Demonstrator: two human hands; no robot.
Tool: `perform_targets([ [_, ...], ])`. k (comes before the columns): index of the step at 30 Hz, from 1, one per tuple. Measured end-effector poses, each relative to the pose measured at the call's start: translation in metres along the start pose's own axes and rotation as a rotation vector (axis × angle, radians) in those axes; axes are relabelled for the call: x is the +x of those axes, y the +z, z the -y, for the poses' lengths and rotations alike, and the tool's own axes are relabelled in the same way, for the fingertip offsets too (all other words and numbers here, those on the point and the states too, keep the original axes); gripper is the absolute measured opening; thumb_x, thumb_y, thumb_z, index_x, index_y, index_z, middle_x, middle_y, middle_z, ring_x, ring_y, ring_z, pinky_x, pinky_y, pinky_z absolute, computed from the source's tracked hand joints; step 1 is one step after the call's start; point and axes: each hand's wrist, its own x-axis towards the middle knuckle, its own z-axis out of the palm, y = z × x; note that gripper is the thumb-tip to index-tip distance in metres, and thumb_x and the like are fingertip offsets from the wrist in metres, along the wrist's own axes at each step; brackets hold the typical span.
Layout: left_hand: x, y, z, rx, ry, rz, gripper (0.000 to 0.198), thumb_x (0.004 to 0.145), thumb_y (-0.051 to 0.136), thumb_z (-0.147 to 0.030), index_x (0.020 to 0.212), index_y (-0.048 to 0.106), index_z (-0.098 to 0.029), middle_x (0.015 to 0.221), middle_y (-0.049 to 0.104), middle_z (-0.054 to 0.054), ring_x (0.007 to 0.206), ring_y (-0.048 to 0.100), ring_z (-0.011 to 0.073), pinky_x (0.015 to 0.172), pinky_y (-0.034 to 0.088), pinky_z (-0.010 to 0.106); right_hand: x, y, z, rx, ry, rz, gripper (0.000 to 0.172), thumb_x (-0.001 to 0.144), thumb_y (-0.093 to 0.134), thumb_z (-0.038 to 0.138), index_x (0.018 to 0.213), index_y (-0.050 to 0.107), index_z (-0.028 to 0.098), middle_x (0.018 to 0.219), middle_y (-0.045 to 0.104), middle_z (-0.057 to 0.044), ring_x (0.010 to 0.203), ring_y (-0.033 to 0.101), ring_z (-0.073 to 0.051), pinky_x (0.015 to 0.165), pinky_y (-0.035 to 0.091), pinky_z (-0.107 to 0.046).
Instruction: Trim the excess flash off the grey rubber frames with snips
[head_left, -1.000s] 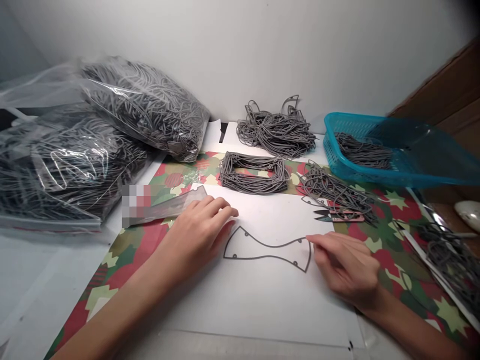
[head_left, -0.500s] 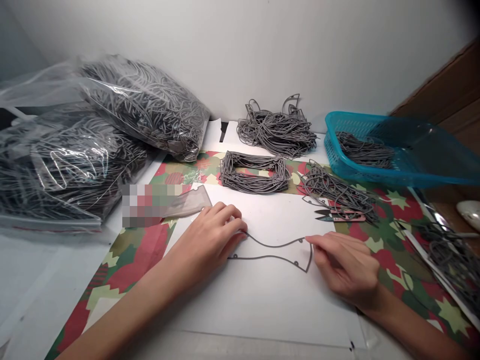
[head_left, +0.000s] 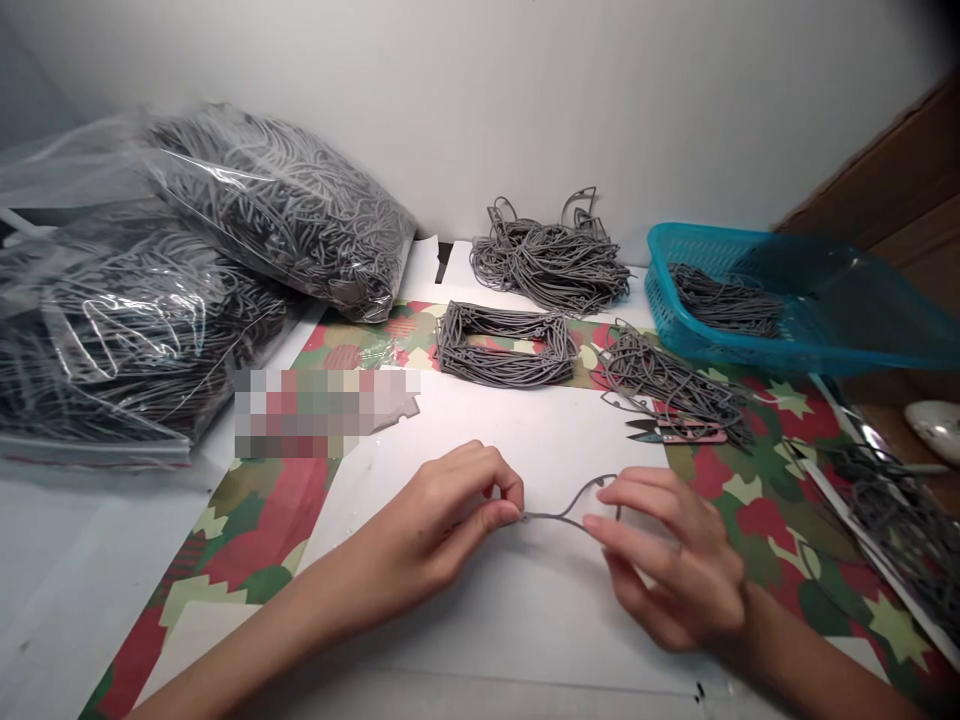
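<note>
Fingers of the left hand (head_left: 435, 530) pinch a thin grey cord frame (head_left: 559, 517) at its left end, with thumb and forefinger closed tight on it, above a white sheet (head_left: 480, 640). Right hand (head_left: 675, 560) sits at the other end, fingers spread fairly wide and curved around the cord; whether they really grip it cannot be told, since part of the frame is hidden behind them. Frame is held bowed between the hands, its curved end rising near the right hand. Pinching close to the strand with light tension looks right for cord this thin, as it could kink at the narrow waist. Farther off are a rectangular stack of grey cord frames (head_left: 506, 345), a loose heap (head_left: 551, 265), a tangle (head_left: 671, 385) beside thread snips (head_left: 675, 432) with a pink handle, a blue plastic basket (head_left: 720, 290) holding more cord, and clear zip bags (head_left: 277, 220) of cord. No readable brand or writing; a pixelated patch (head_left: 322, 412) hides whatever is there, on patterned paper (head_left: 757, 540).
</note>
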Motion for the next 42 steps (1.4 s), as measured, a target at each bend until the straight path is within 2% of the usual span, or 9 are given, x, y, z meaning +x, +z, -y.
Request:
perform_targets([
  [3,0.000,0.004,0.002,-0.014,0.012,0.010,0.017,0.094,0.043,-0.009,0.084,0.050,-0.021,0.083,0.057,-0.001,0.078,0.052,0.0118,0.070,0.040,0.023,-0.001,0.001,0.005,0.000,-0.039,0.074,0.034,0.075,0.050,0.009,0.107,0.063,0.016,0.105,0.054,-0.013,0.101,0.053,-0.027,0.075,0.054,-0.041],
  [10,-0.003,0.006,0.002,-0.005,0.036,0.006,0.015,0.094,0.045,-0.009,0.086,0.051,-0.021,0.086,0.058,-0.001,0.081,0.053,0.0126,0.072,0.041,0.023,0.004,0.000,0.004,0.019,-0.010,0.204,0.037,0.077,0.052,0.011,0.112,0.062,0.019,0.115,0.047,-0.014,0.104,0.047,-0.028,0.081,0.052,-0.045],
  [21,-0.003,0.007,0.001,0.016,0.037,0.006,0.015,0.094,0.046,-0.010,0.085,0.051,-0.021,0.085,0.058,-0.001,0.079,0.053,0.0124,0.071,0.042,0.023,0.004,0.001,0.003,0.085,-0.024,0.237,0.037,0.077,0.053,0.010,0.112,0.061,0.017,0.118,0.044,-0.014,0.106,0.045,-0.029,0.083,0.050,-0.047],
  [30,-0.002,0.007,-0.001,0.040,0.053,0.003,0.016,0.094,0.044,-0.012,0.085,0.054,-0.020,0.083,0.061,0.002,0.078,0.055,0.0139,0.070,0.044,0.025,0.005,0.000,0.005,0.064,-0.006,0.213,0.036,0.077,0.053,0.010,0.112,0.061,0.015,0.114,0.050,-0.014,0.105,0.049,-0.028,0.083,0.051,-0.044],
  [35,-0.001,0.005,0.000,0.058,0.058,-0.019,0.015,0.094,0.045,-0.010,0.086,0.053,-0.020,0.084,0.060,0.000,0.077,0.055,0.0121,0.069,0.043,0.022,0.004,0.003,0.005,0.019,0.021,0.200,0.036,0.079,0.052,0.008,0.114,0.059,0.013,0.112,0.052,-0.015,0.103,0.050,-0.027,0.082,0.053,-0.045],
  [38,0.001,0.003,0.006,0.181,0.082,-0.107,0.015,0.094,0.045,-0.008,0.087,0.053,-0.019,0.084,0.060,0.001,0.078,0.055,0.0130,0.068,0.043,0.023,0.002,0.007,0.004,-0.056,0.088,0.155,0.038,0.080,0.052,0.004,0.117,0.057,0.011,0.113,0.051,-0.016,0.106,0.051,-0.028,0.085,0.052,-0.046],
  [42,0.003,-0.003,0.020,0.628,0.141,-0.277,0.013,0.093,0.046,-0.009,0.095,0.057,-0.015,0.086,0.064,0.006,0.079,0.055,0.0210,0.068,0.043,0.033,0.000,0.009,0.001,-0.107,0.224,0.091,0.038,0.082,0.053,0.000,0.118,0.056,0.010,0.113,0.049,-0.017,0.107,0.051,-0.029,0.086,0.051,-0.047],
])
